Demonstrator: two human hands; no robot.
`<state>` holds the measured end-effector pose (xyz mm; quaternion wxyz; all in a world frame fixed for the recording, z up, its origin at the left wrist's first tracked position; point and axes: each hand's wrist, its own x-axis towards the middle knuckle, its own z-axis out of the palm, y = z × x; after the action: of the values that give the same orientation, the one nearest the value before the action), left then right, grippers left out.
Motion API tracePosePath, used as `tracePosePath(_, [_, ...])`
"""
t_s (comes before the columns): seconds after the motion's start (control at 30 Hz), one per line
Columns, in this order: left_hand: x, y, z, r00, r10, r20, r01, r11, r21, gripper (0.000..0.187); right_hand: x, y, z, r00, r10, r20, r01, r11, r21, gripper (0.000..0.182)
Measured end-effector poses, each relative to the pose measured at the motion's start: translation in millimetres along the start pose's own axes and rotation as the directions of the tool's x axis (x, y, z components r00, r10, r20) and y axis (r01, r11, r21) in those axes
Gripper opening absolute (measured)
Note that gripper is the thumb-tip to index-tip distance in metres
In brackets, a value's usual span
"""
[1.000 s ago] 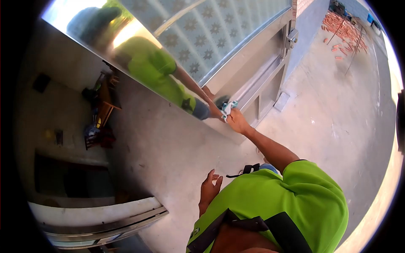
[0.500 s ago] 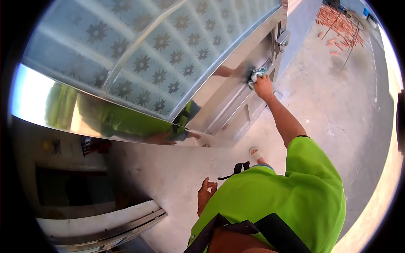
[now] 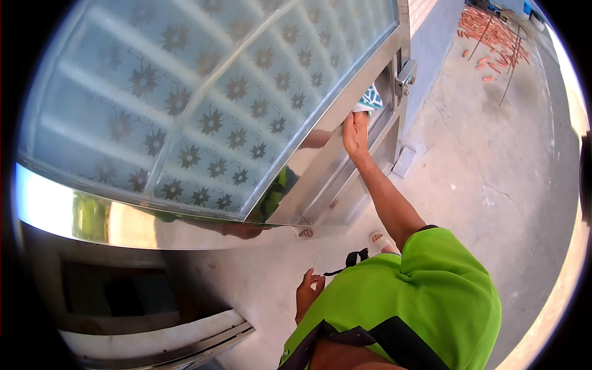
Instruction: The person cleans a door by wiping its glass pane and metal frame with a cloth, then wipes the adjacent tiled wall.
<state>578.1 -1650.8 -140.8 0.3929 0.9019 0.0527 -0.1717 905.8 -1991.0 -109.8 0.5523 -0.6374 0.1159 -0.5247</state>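
Note:
My right hand (image 3: 355, 134) grips a teal-and-white patterned cloth (image 3: 370, 98) against the shiny metal door (image 3: 327, 161), close below the frosted glass panel (image 3: 237, 117) with its dark flower pattern. The cloth spreads out beyond my fingertips, near the door's lock (image 3: 405, 78). A reflection of the forearm shows in the polished metal. My left hand (image 3: 308, 295) hangs low beside my body over the concrete floor, fingers loosely bent and apart, holding nothing that I can see.
A pale block (image 3: 404, 162) stands at the door's foot. Orange-red corn cobs (image 3: 490, 37) lie scattered at the upper right with thin metal rods (image 3: 513, 68). A white ledge (image 3: 154, 339) runs along the lower left. My sandalled foot (image 3: 382, 242) is on the concrete floor (image 3: 462, 191).
My right hand has shifted left and slightly down across the door, and the cloth now lies flatter, with its pattern showing. The view has tilted a little; my left hand stays low.

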Motion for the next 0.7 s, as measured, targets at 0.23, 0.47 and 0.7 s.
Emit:
tracePosePath(0.23, [-1,-3,-6,0.999,0.045,-0.021,-0.044,0.998,0.052,0.05,79,73,-12,0.993,0.1,-0.059,-0.105,0.99,-0.089,0.043])
tracePosePath(0.47, [-5,-11,-3,1.0,0.023,0.011,-0.023,1.0,-0.011,0.05,33,164,-22,0.982,0.175,-0.077,-0.178,0.983,-0.037,0.05])
tracePosePath(0.7, [-4,-8,-15,0.998,0.058,0.003,-0.058,0.997,0.05,0.048,67,110,-14,0.952,0.294,0.084,-0.295,0.955,0.001,0.055])
